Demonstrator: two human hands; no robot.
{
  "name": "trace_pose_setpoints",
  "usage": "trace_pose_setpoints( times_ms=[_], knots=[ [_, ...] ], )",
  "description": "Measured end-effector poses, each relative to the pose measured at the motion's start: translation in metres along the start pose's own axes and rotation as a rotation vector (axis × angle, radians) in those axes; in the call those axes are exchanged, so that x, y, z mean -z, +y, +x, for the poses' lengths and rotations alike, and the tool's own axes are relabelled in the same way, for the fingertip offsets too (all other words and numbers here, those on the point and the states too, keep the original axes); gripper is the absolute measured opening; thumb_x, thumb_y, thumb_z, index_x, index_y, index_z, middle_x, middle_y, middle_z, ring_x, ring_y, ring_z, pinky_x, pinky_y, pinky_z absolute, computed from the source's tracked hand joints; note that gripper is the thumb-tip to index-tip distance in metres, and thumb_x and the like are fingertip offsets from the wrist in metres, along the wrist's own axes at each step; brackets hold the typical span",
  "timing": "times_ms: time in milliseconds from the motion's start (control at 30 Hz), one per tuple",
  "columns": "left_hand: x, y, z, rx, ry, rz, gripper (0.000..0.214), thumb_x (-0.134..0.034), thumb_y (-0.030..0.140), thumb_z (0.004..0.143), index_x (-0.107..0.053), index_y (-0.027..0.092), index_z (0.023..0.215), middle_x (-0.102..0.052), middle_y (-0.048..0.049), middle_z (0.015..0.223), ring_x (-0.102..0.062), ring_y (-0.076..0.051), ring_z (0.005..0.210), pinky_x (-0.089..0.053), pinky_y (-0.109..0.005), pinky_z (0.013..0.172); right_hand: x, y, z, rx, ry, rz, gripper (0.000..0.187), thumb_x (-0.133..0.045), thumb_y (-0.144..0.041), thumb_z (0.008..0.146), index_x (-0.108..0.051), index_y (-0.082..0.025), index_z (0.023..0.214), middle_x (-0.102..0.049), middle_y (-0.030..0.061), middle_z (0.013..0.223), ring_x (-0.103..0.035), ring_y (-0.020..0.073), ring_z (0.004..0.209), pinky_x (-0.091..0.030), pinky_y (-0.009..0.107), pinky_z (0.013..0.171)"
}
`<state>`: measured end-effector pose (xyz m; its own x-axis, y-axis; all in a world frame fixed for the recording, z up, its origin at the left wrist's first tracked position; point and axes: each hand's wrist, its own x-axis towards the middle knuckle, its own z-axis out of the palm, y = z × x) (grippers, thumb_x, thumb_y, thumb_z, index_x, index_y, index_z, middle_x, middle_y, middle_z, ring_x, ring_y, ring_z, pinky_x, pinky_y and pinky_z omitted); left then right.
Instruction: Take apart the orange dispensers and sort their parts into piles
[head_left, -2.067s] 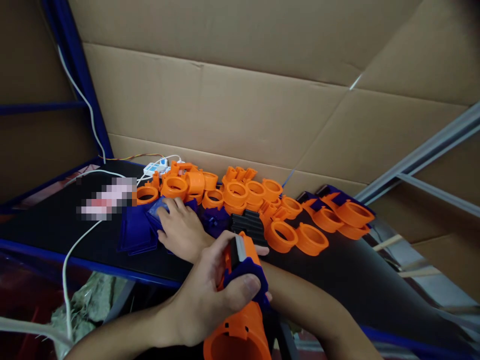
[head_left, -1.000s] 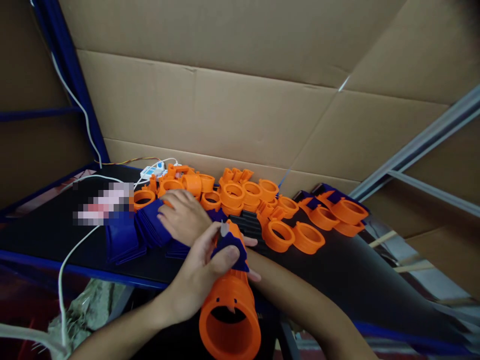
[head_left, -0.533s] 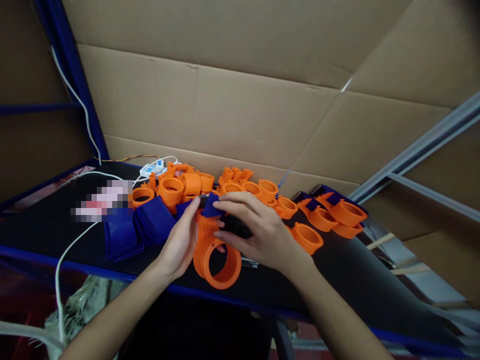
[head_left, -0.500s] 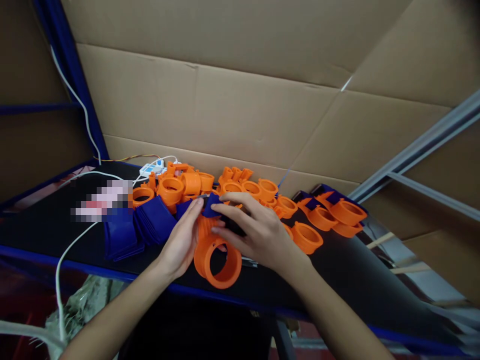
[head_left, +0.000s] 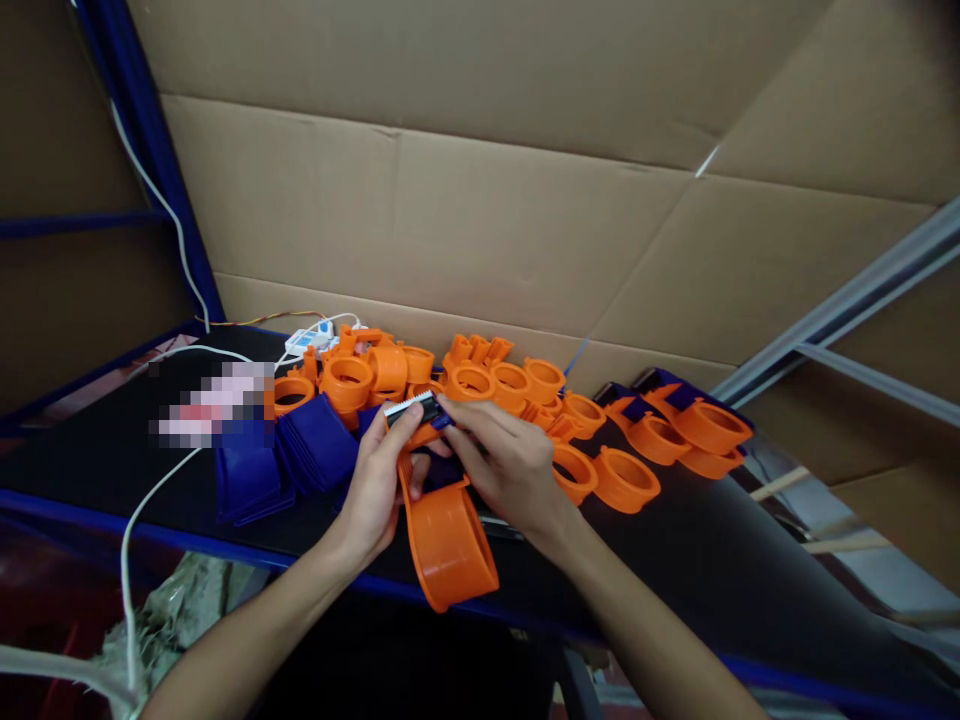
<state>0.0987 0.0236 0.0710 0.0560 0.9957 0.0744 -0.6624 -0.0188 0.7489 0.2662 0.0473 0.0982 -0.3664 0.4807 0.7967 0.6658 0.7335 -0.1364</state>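
Observation:
In the head view my left hand is closed around the neck of an orange tape dispenser. Its wide ring hangs down below my fingers. At the dispenser's head a toothed whitish edge on a black part faces up, with my left thumb pressed beside it. My right hand has its fingers pinched on the right end of that head, where a small dark blue piece shows. Most of the blue piece is hidden by the fingers.
Several orange dispenser bodies lie heaped at the back of the black tabletop. Stacks of blue sheets lie left of my hands. On the right sit dispensers with blue flaps. A power strip and white cables are at the back left.
The dispenser has turned in my hands, so its ring now shows its outer side and hangs lower. The toothed edge has come into view; the blue piece is less visible.

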Motion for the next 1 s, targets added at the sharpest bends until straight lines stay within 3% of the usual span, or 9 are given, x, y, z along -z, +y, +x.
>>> trace_pose_setpoints(
  times_ms=[100, 200, 300, 500, 567, 667, 800, 900, 1000],
  knots=[
    [0.005, 0.016, -0.001, -0.065, 0.084, 0.049, 0.026, -0.063, 0.043, 0.09, -0.056, 0.019, 0.096, -0.069, -0.0013, 0.074, -0.03, -0.001, 0.034, -0.019, -0.014, 0.034, 0.01, 0.023, 0.001, -0.134, 0.101, -0.192, 0.03, -0.046, -0.027, 0.102, -0.072, -0.023, 0.114, -0.076, 0.0066, 0.097, -0.07, 0.0199, 0.087, -0.056, 0.035, 0.081],
    [0.009, 0.03, -0.002, -0.09, 0.048, 0.107, 0.028, -0.064, 0.044, 0.09, -0.057, 0.019, 0.099, -0.071, -0.0028, 0.078, -0.031, -0.001, 0.033, -0.019, -0.016, 0.034, 0.007, 0.033, -0.005, -0.124, -0.129, -0.285, 0.028, -0.05, -0.034, 0.101, -0.074, -0.022, 0.107, -0.074, 0.0084, 0.098, -0.066, 0.0227, 0.096, -0.053, 0.033, 0.079],
    [0.013, 0.034, 0.0, -0.013, -0.036, 0.227, 0.028, -0.066, 0.043, 0.088, -0.059, 0.016, 0.093, -0.07, -0.0037, 0.081, -0.032, -0.001, 0.034, -0.016, -0.018, 0.033, -0.012, 0.028, -0.013, -0.169, -0.407, -0.341, 0.028, -0.05, -0.036, 0.1, -0.074, -0.024, 0.108, -0.071, 0.008, 0.095, -0.063, 0.0226, 0.098, -0.048, 0.029, 0.074],
    [0.022, 0.029, 0.009, 0.076, -0.128, 0.394, 0.023, -0.068, 0.037, 0.086, -0.061, 0.016, 0.091, -0.059, 0.0038, 0.061, -0.033, -0.003, 0.034, -0.02, -0.019, 0.033, -0.036, 0.018, -0.021, -0.184, -0.573, -0.311, 0.03, -0.049, -0.024, 0.099, -0.069, -0.024, 0.121, -0.071, 0.0066, 0.098, -0.065, 0.0193, 0.086, -0.045, 0.028, 0.069],
    [0.023, 0.027, 0.009, 0.066, -0.158, 0.461, 0.021, -0.069, 0.035, 0.085, -0.062, 0.017, 0.092, -0.052, 0.0068, 0.052, -0.034, -0.005, 0.033, -0.024, -0.019, 0.034, -0.028, 0.019, -0.019, -0.215, -0.568, -0.258, 0.033, -0.048, -0.022, 0.099, -0.067, -0.023, 0.126, -0.071, 0.007, 0.101, -0.066, 0.019, 0.085, -0.046, 0.029, 0.069],
    [0.021, 0.024, 0.007, 0.061, -0.235, 0.55, 0.02, -0.069, 0.034, 0.086, -0.063, 0.017, 0.095, -0.045, 0.0094, 0.047, -0.035, -0.005, 0.034, -0.029, -0.018, 0.036, -0.008, 0.016, -0.008, -0.318, -0.443, 0.016, 0.036, -0.043, -0.025, 0.102, -0.063, -0.024, 0.132, -0.07, 0.0064, 0.109, -0.066, 0.0179, 0.093, -0.048, 0.029, 0.077],
    [0.016, 0.02, 0.003, 0.029, -0.285, 0.622, 0.022, -0.072, 0.032, 0.084, -0.066, 0.016, 0.098, -0.059, 0.0052, 0.065, -0.038, -0.003, 0.039, -0.034, -0.018, 0.038, 0.017, 0.0, 0.008, -0.328, -0.419, 0.359, 0.028, -0.055, -0.036, 0.098, -0.07, -0.025, 0.119, -0.07, 0.0041, 0.101, -0.063, 0.016, 0.087, -0.048, 0.027, 0.069],
    [0.017, 0.02, 0.002, 0.016, -0.257, 0.628, 0.025, -0.072, 0.034, 0.083, -0.067, 0.016, 0.1, -0.062, 0.0041, 0.066, -0.038, -0.003, 0.037, -0.031, -0.018, 0.036, 0.034, -0.007, 0.006, -0.337, -0.358, 0.356, 0.018, -0.063, -0.035, 0.094, -0.075, -0.021, 0.096, -0.069, 0.0037, 0.087, -0.061, 0.0153, 0.076, -0.046, 0.027, 0.063],
    [0.021, 0.025, 0.005, 0.017, -0.18, 0.562, 0.03, -0.072, 0.04, 0.083, -0.066, 0.016, 0.1, -0.06, 0.0046, 0.055, -0.035, -0.004, 0.032, -0.025, -0.018, 0.033, 0.052, 0.003, -0.014, -0.366, -0.311, 0.294, 0.016, -0.065, -0.033, 0.092, -0.074, -0.021, 0.09, -0.069, 0.0043, 0.087, -0.062, 0.016, 0.078, -0.049, 0.029, 0.069]
  ],
)
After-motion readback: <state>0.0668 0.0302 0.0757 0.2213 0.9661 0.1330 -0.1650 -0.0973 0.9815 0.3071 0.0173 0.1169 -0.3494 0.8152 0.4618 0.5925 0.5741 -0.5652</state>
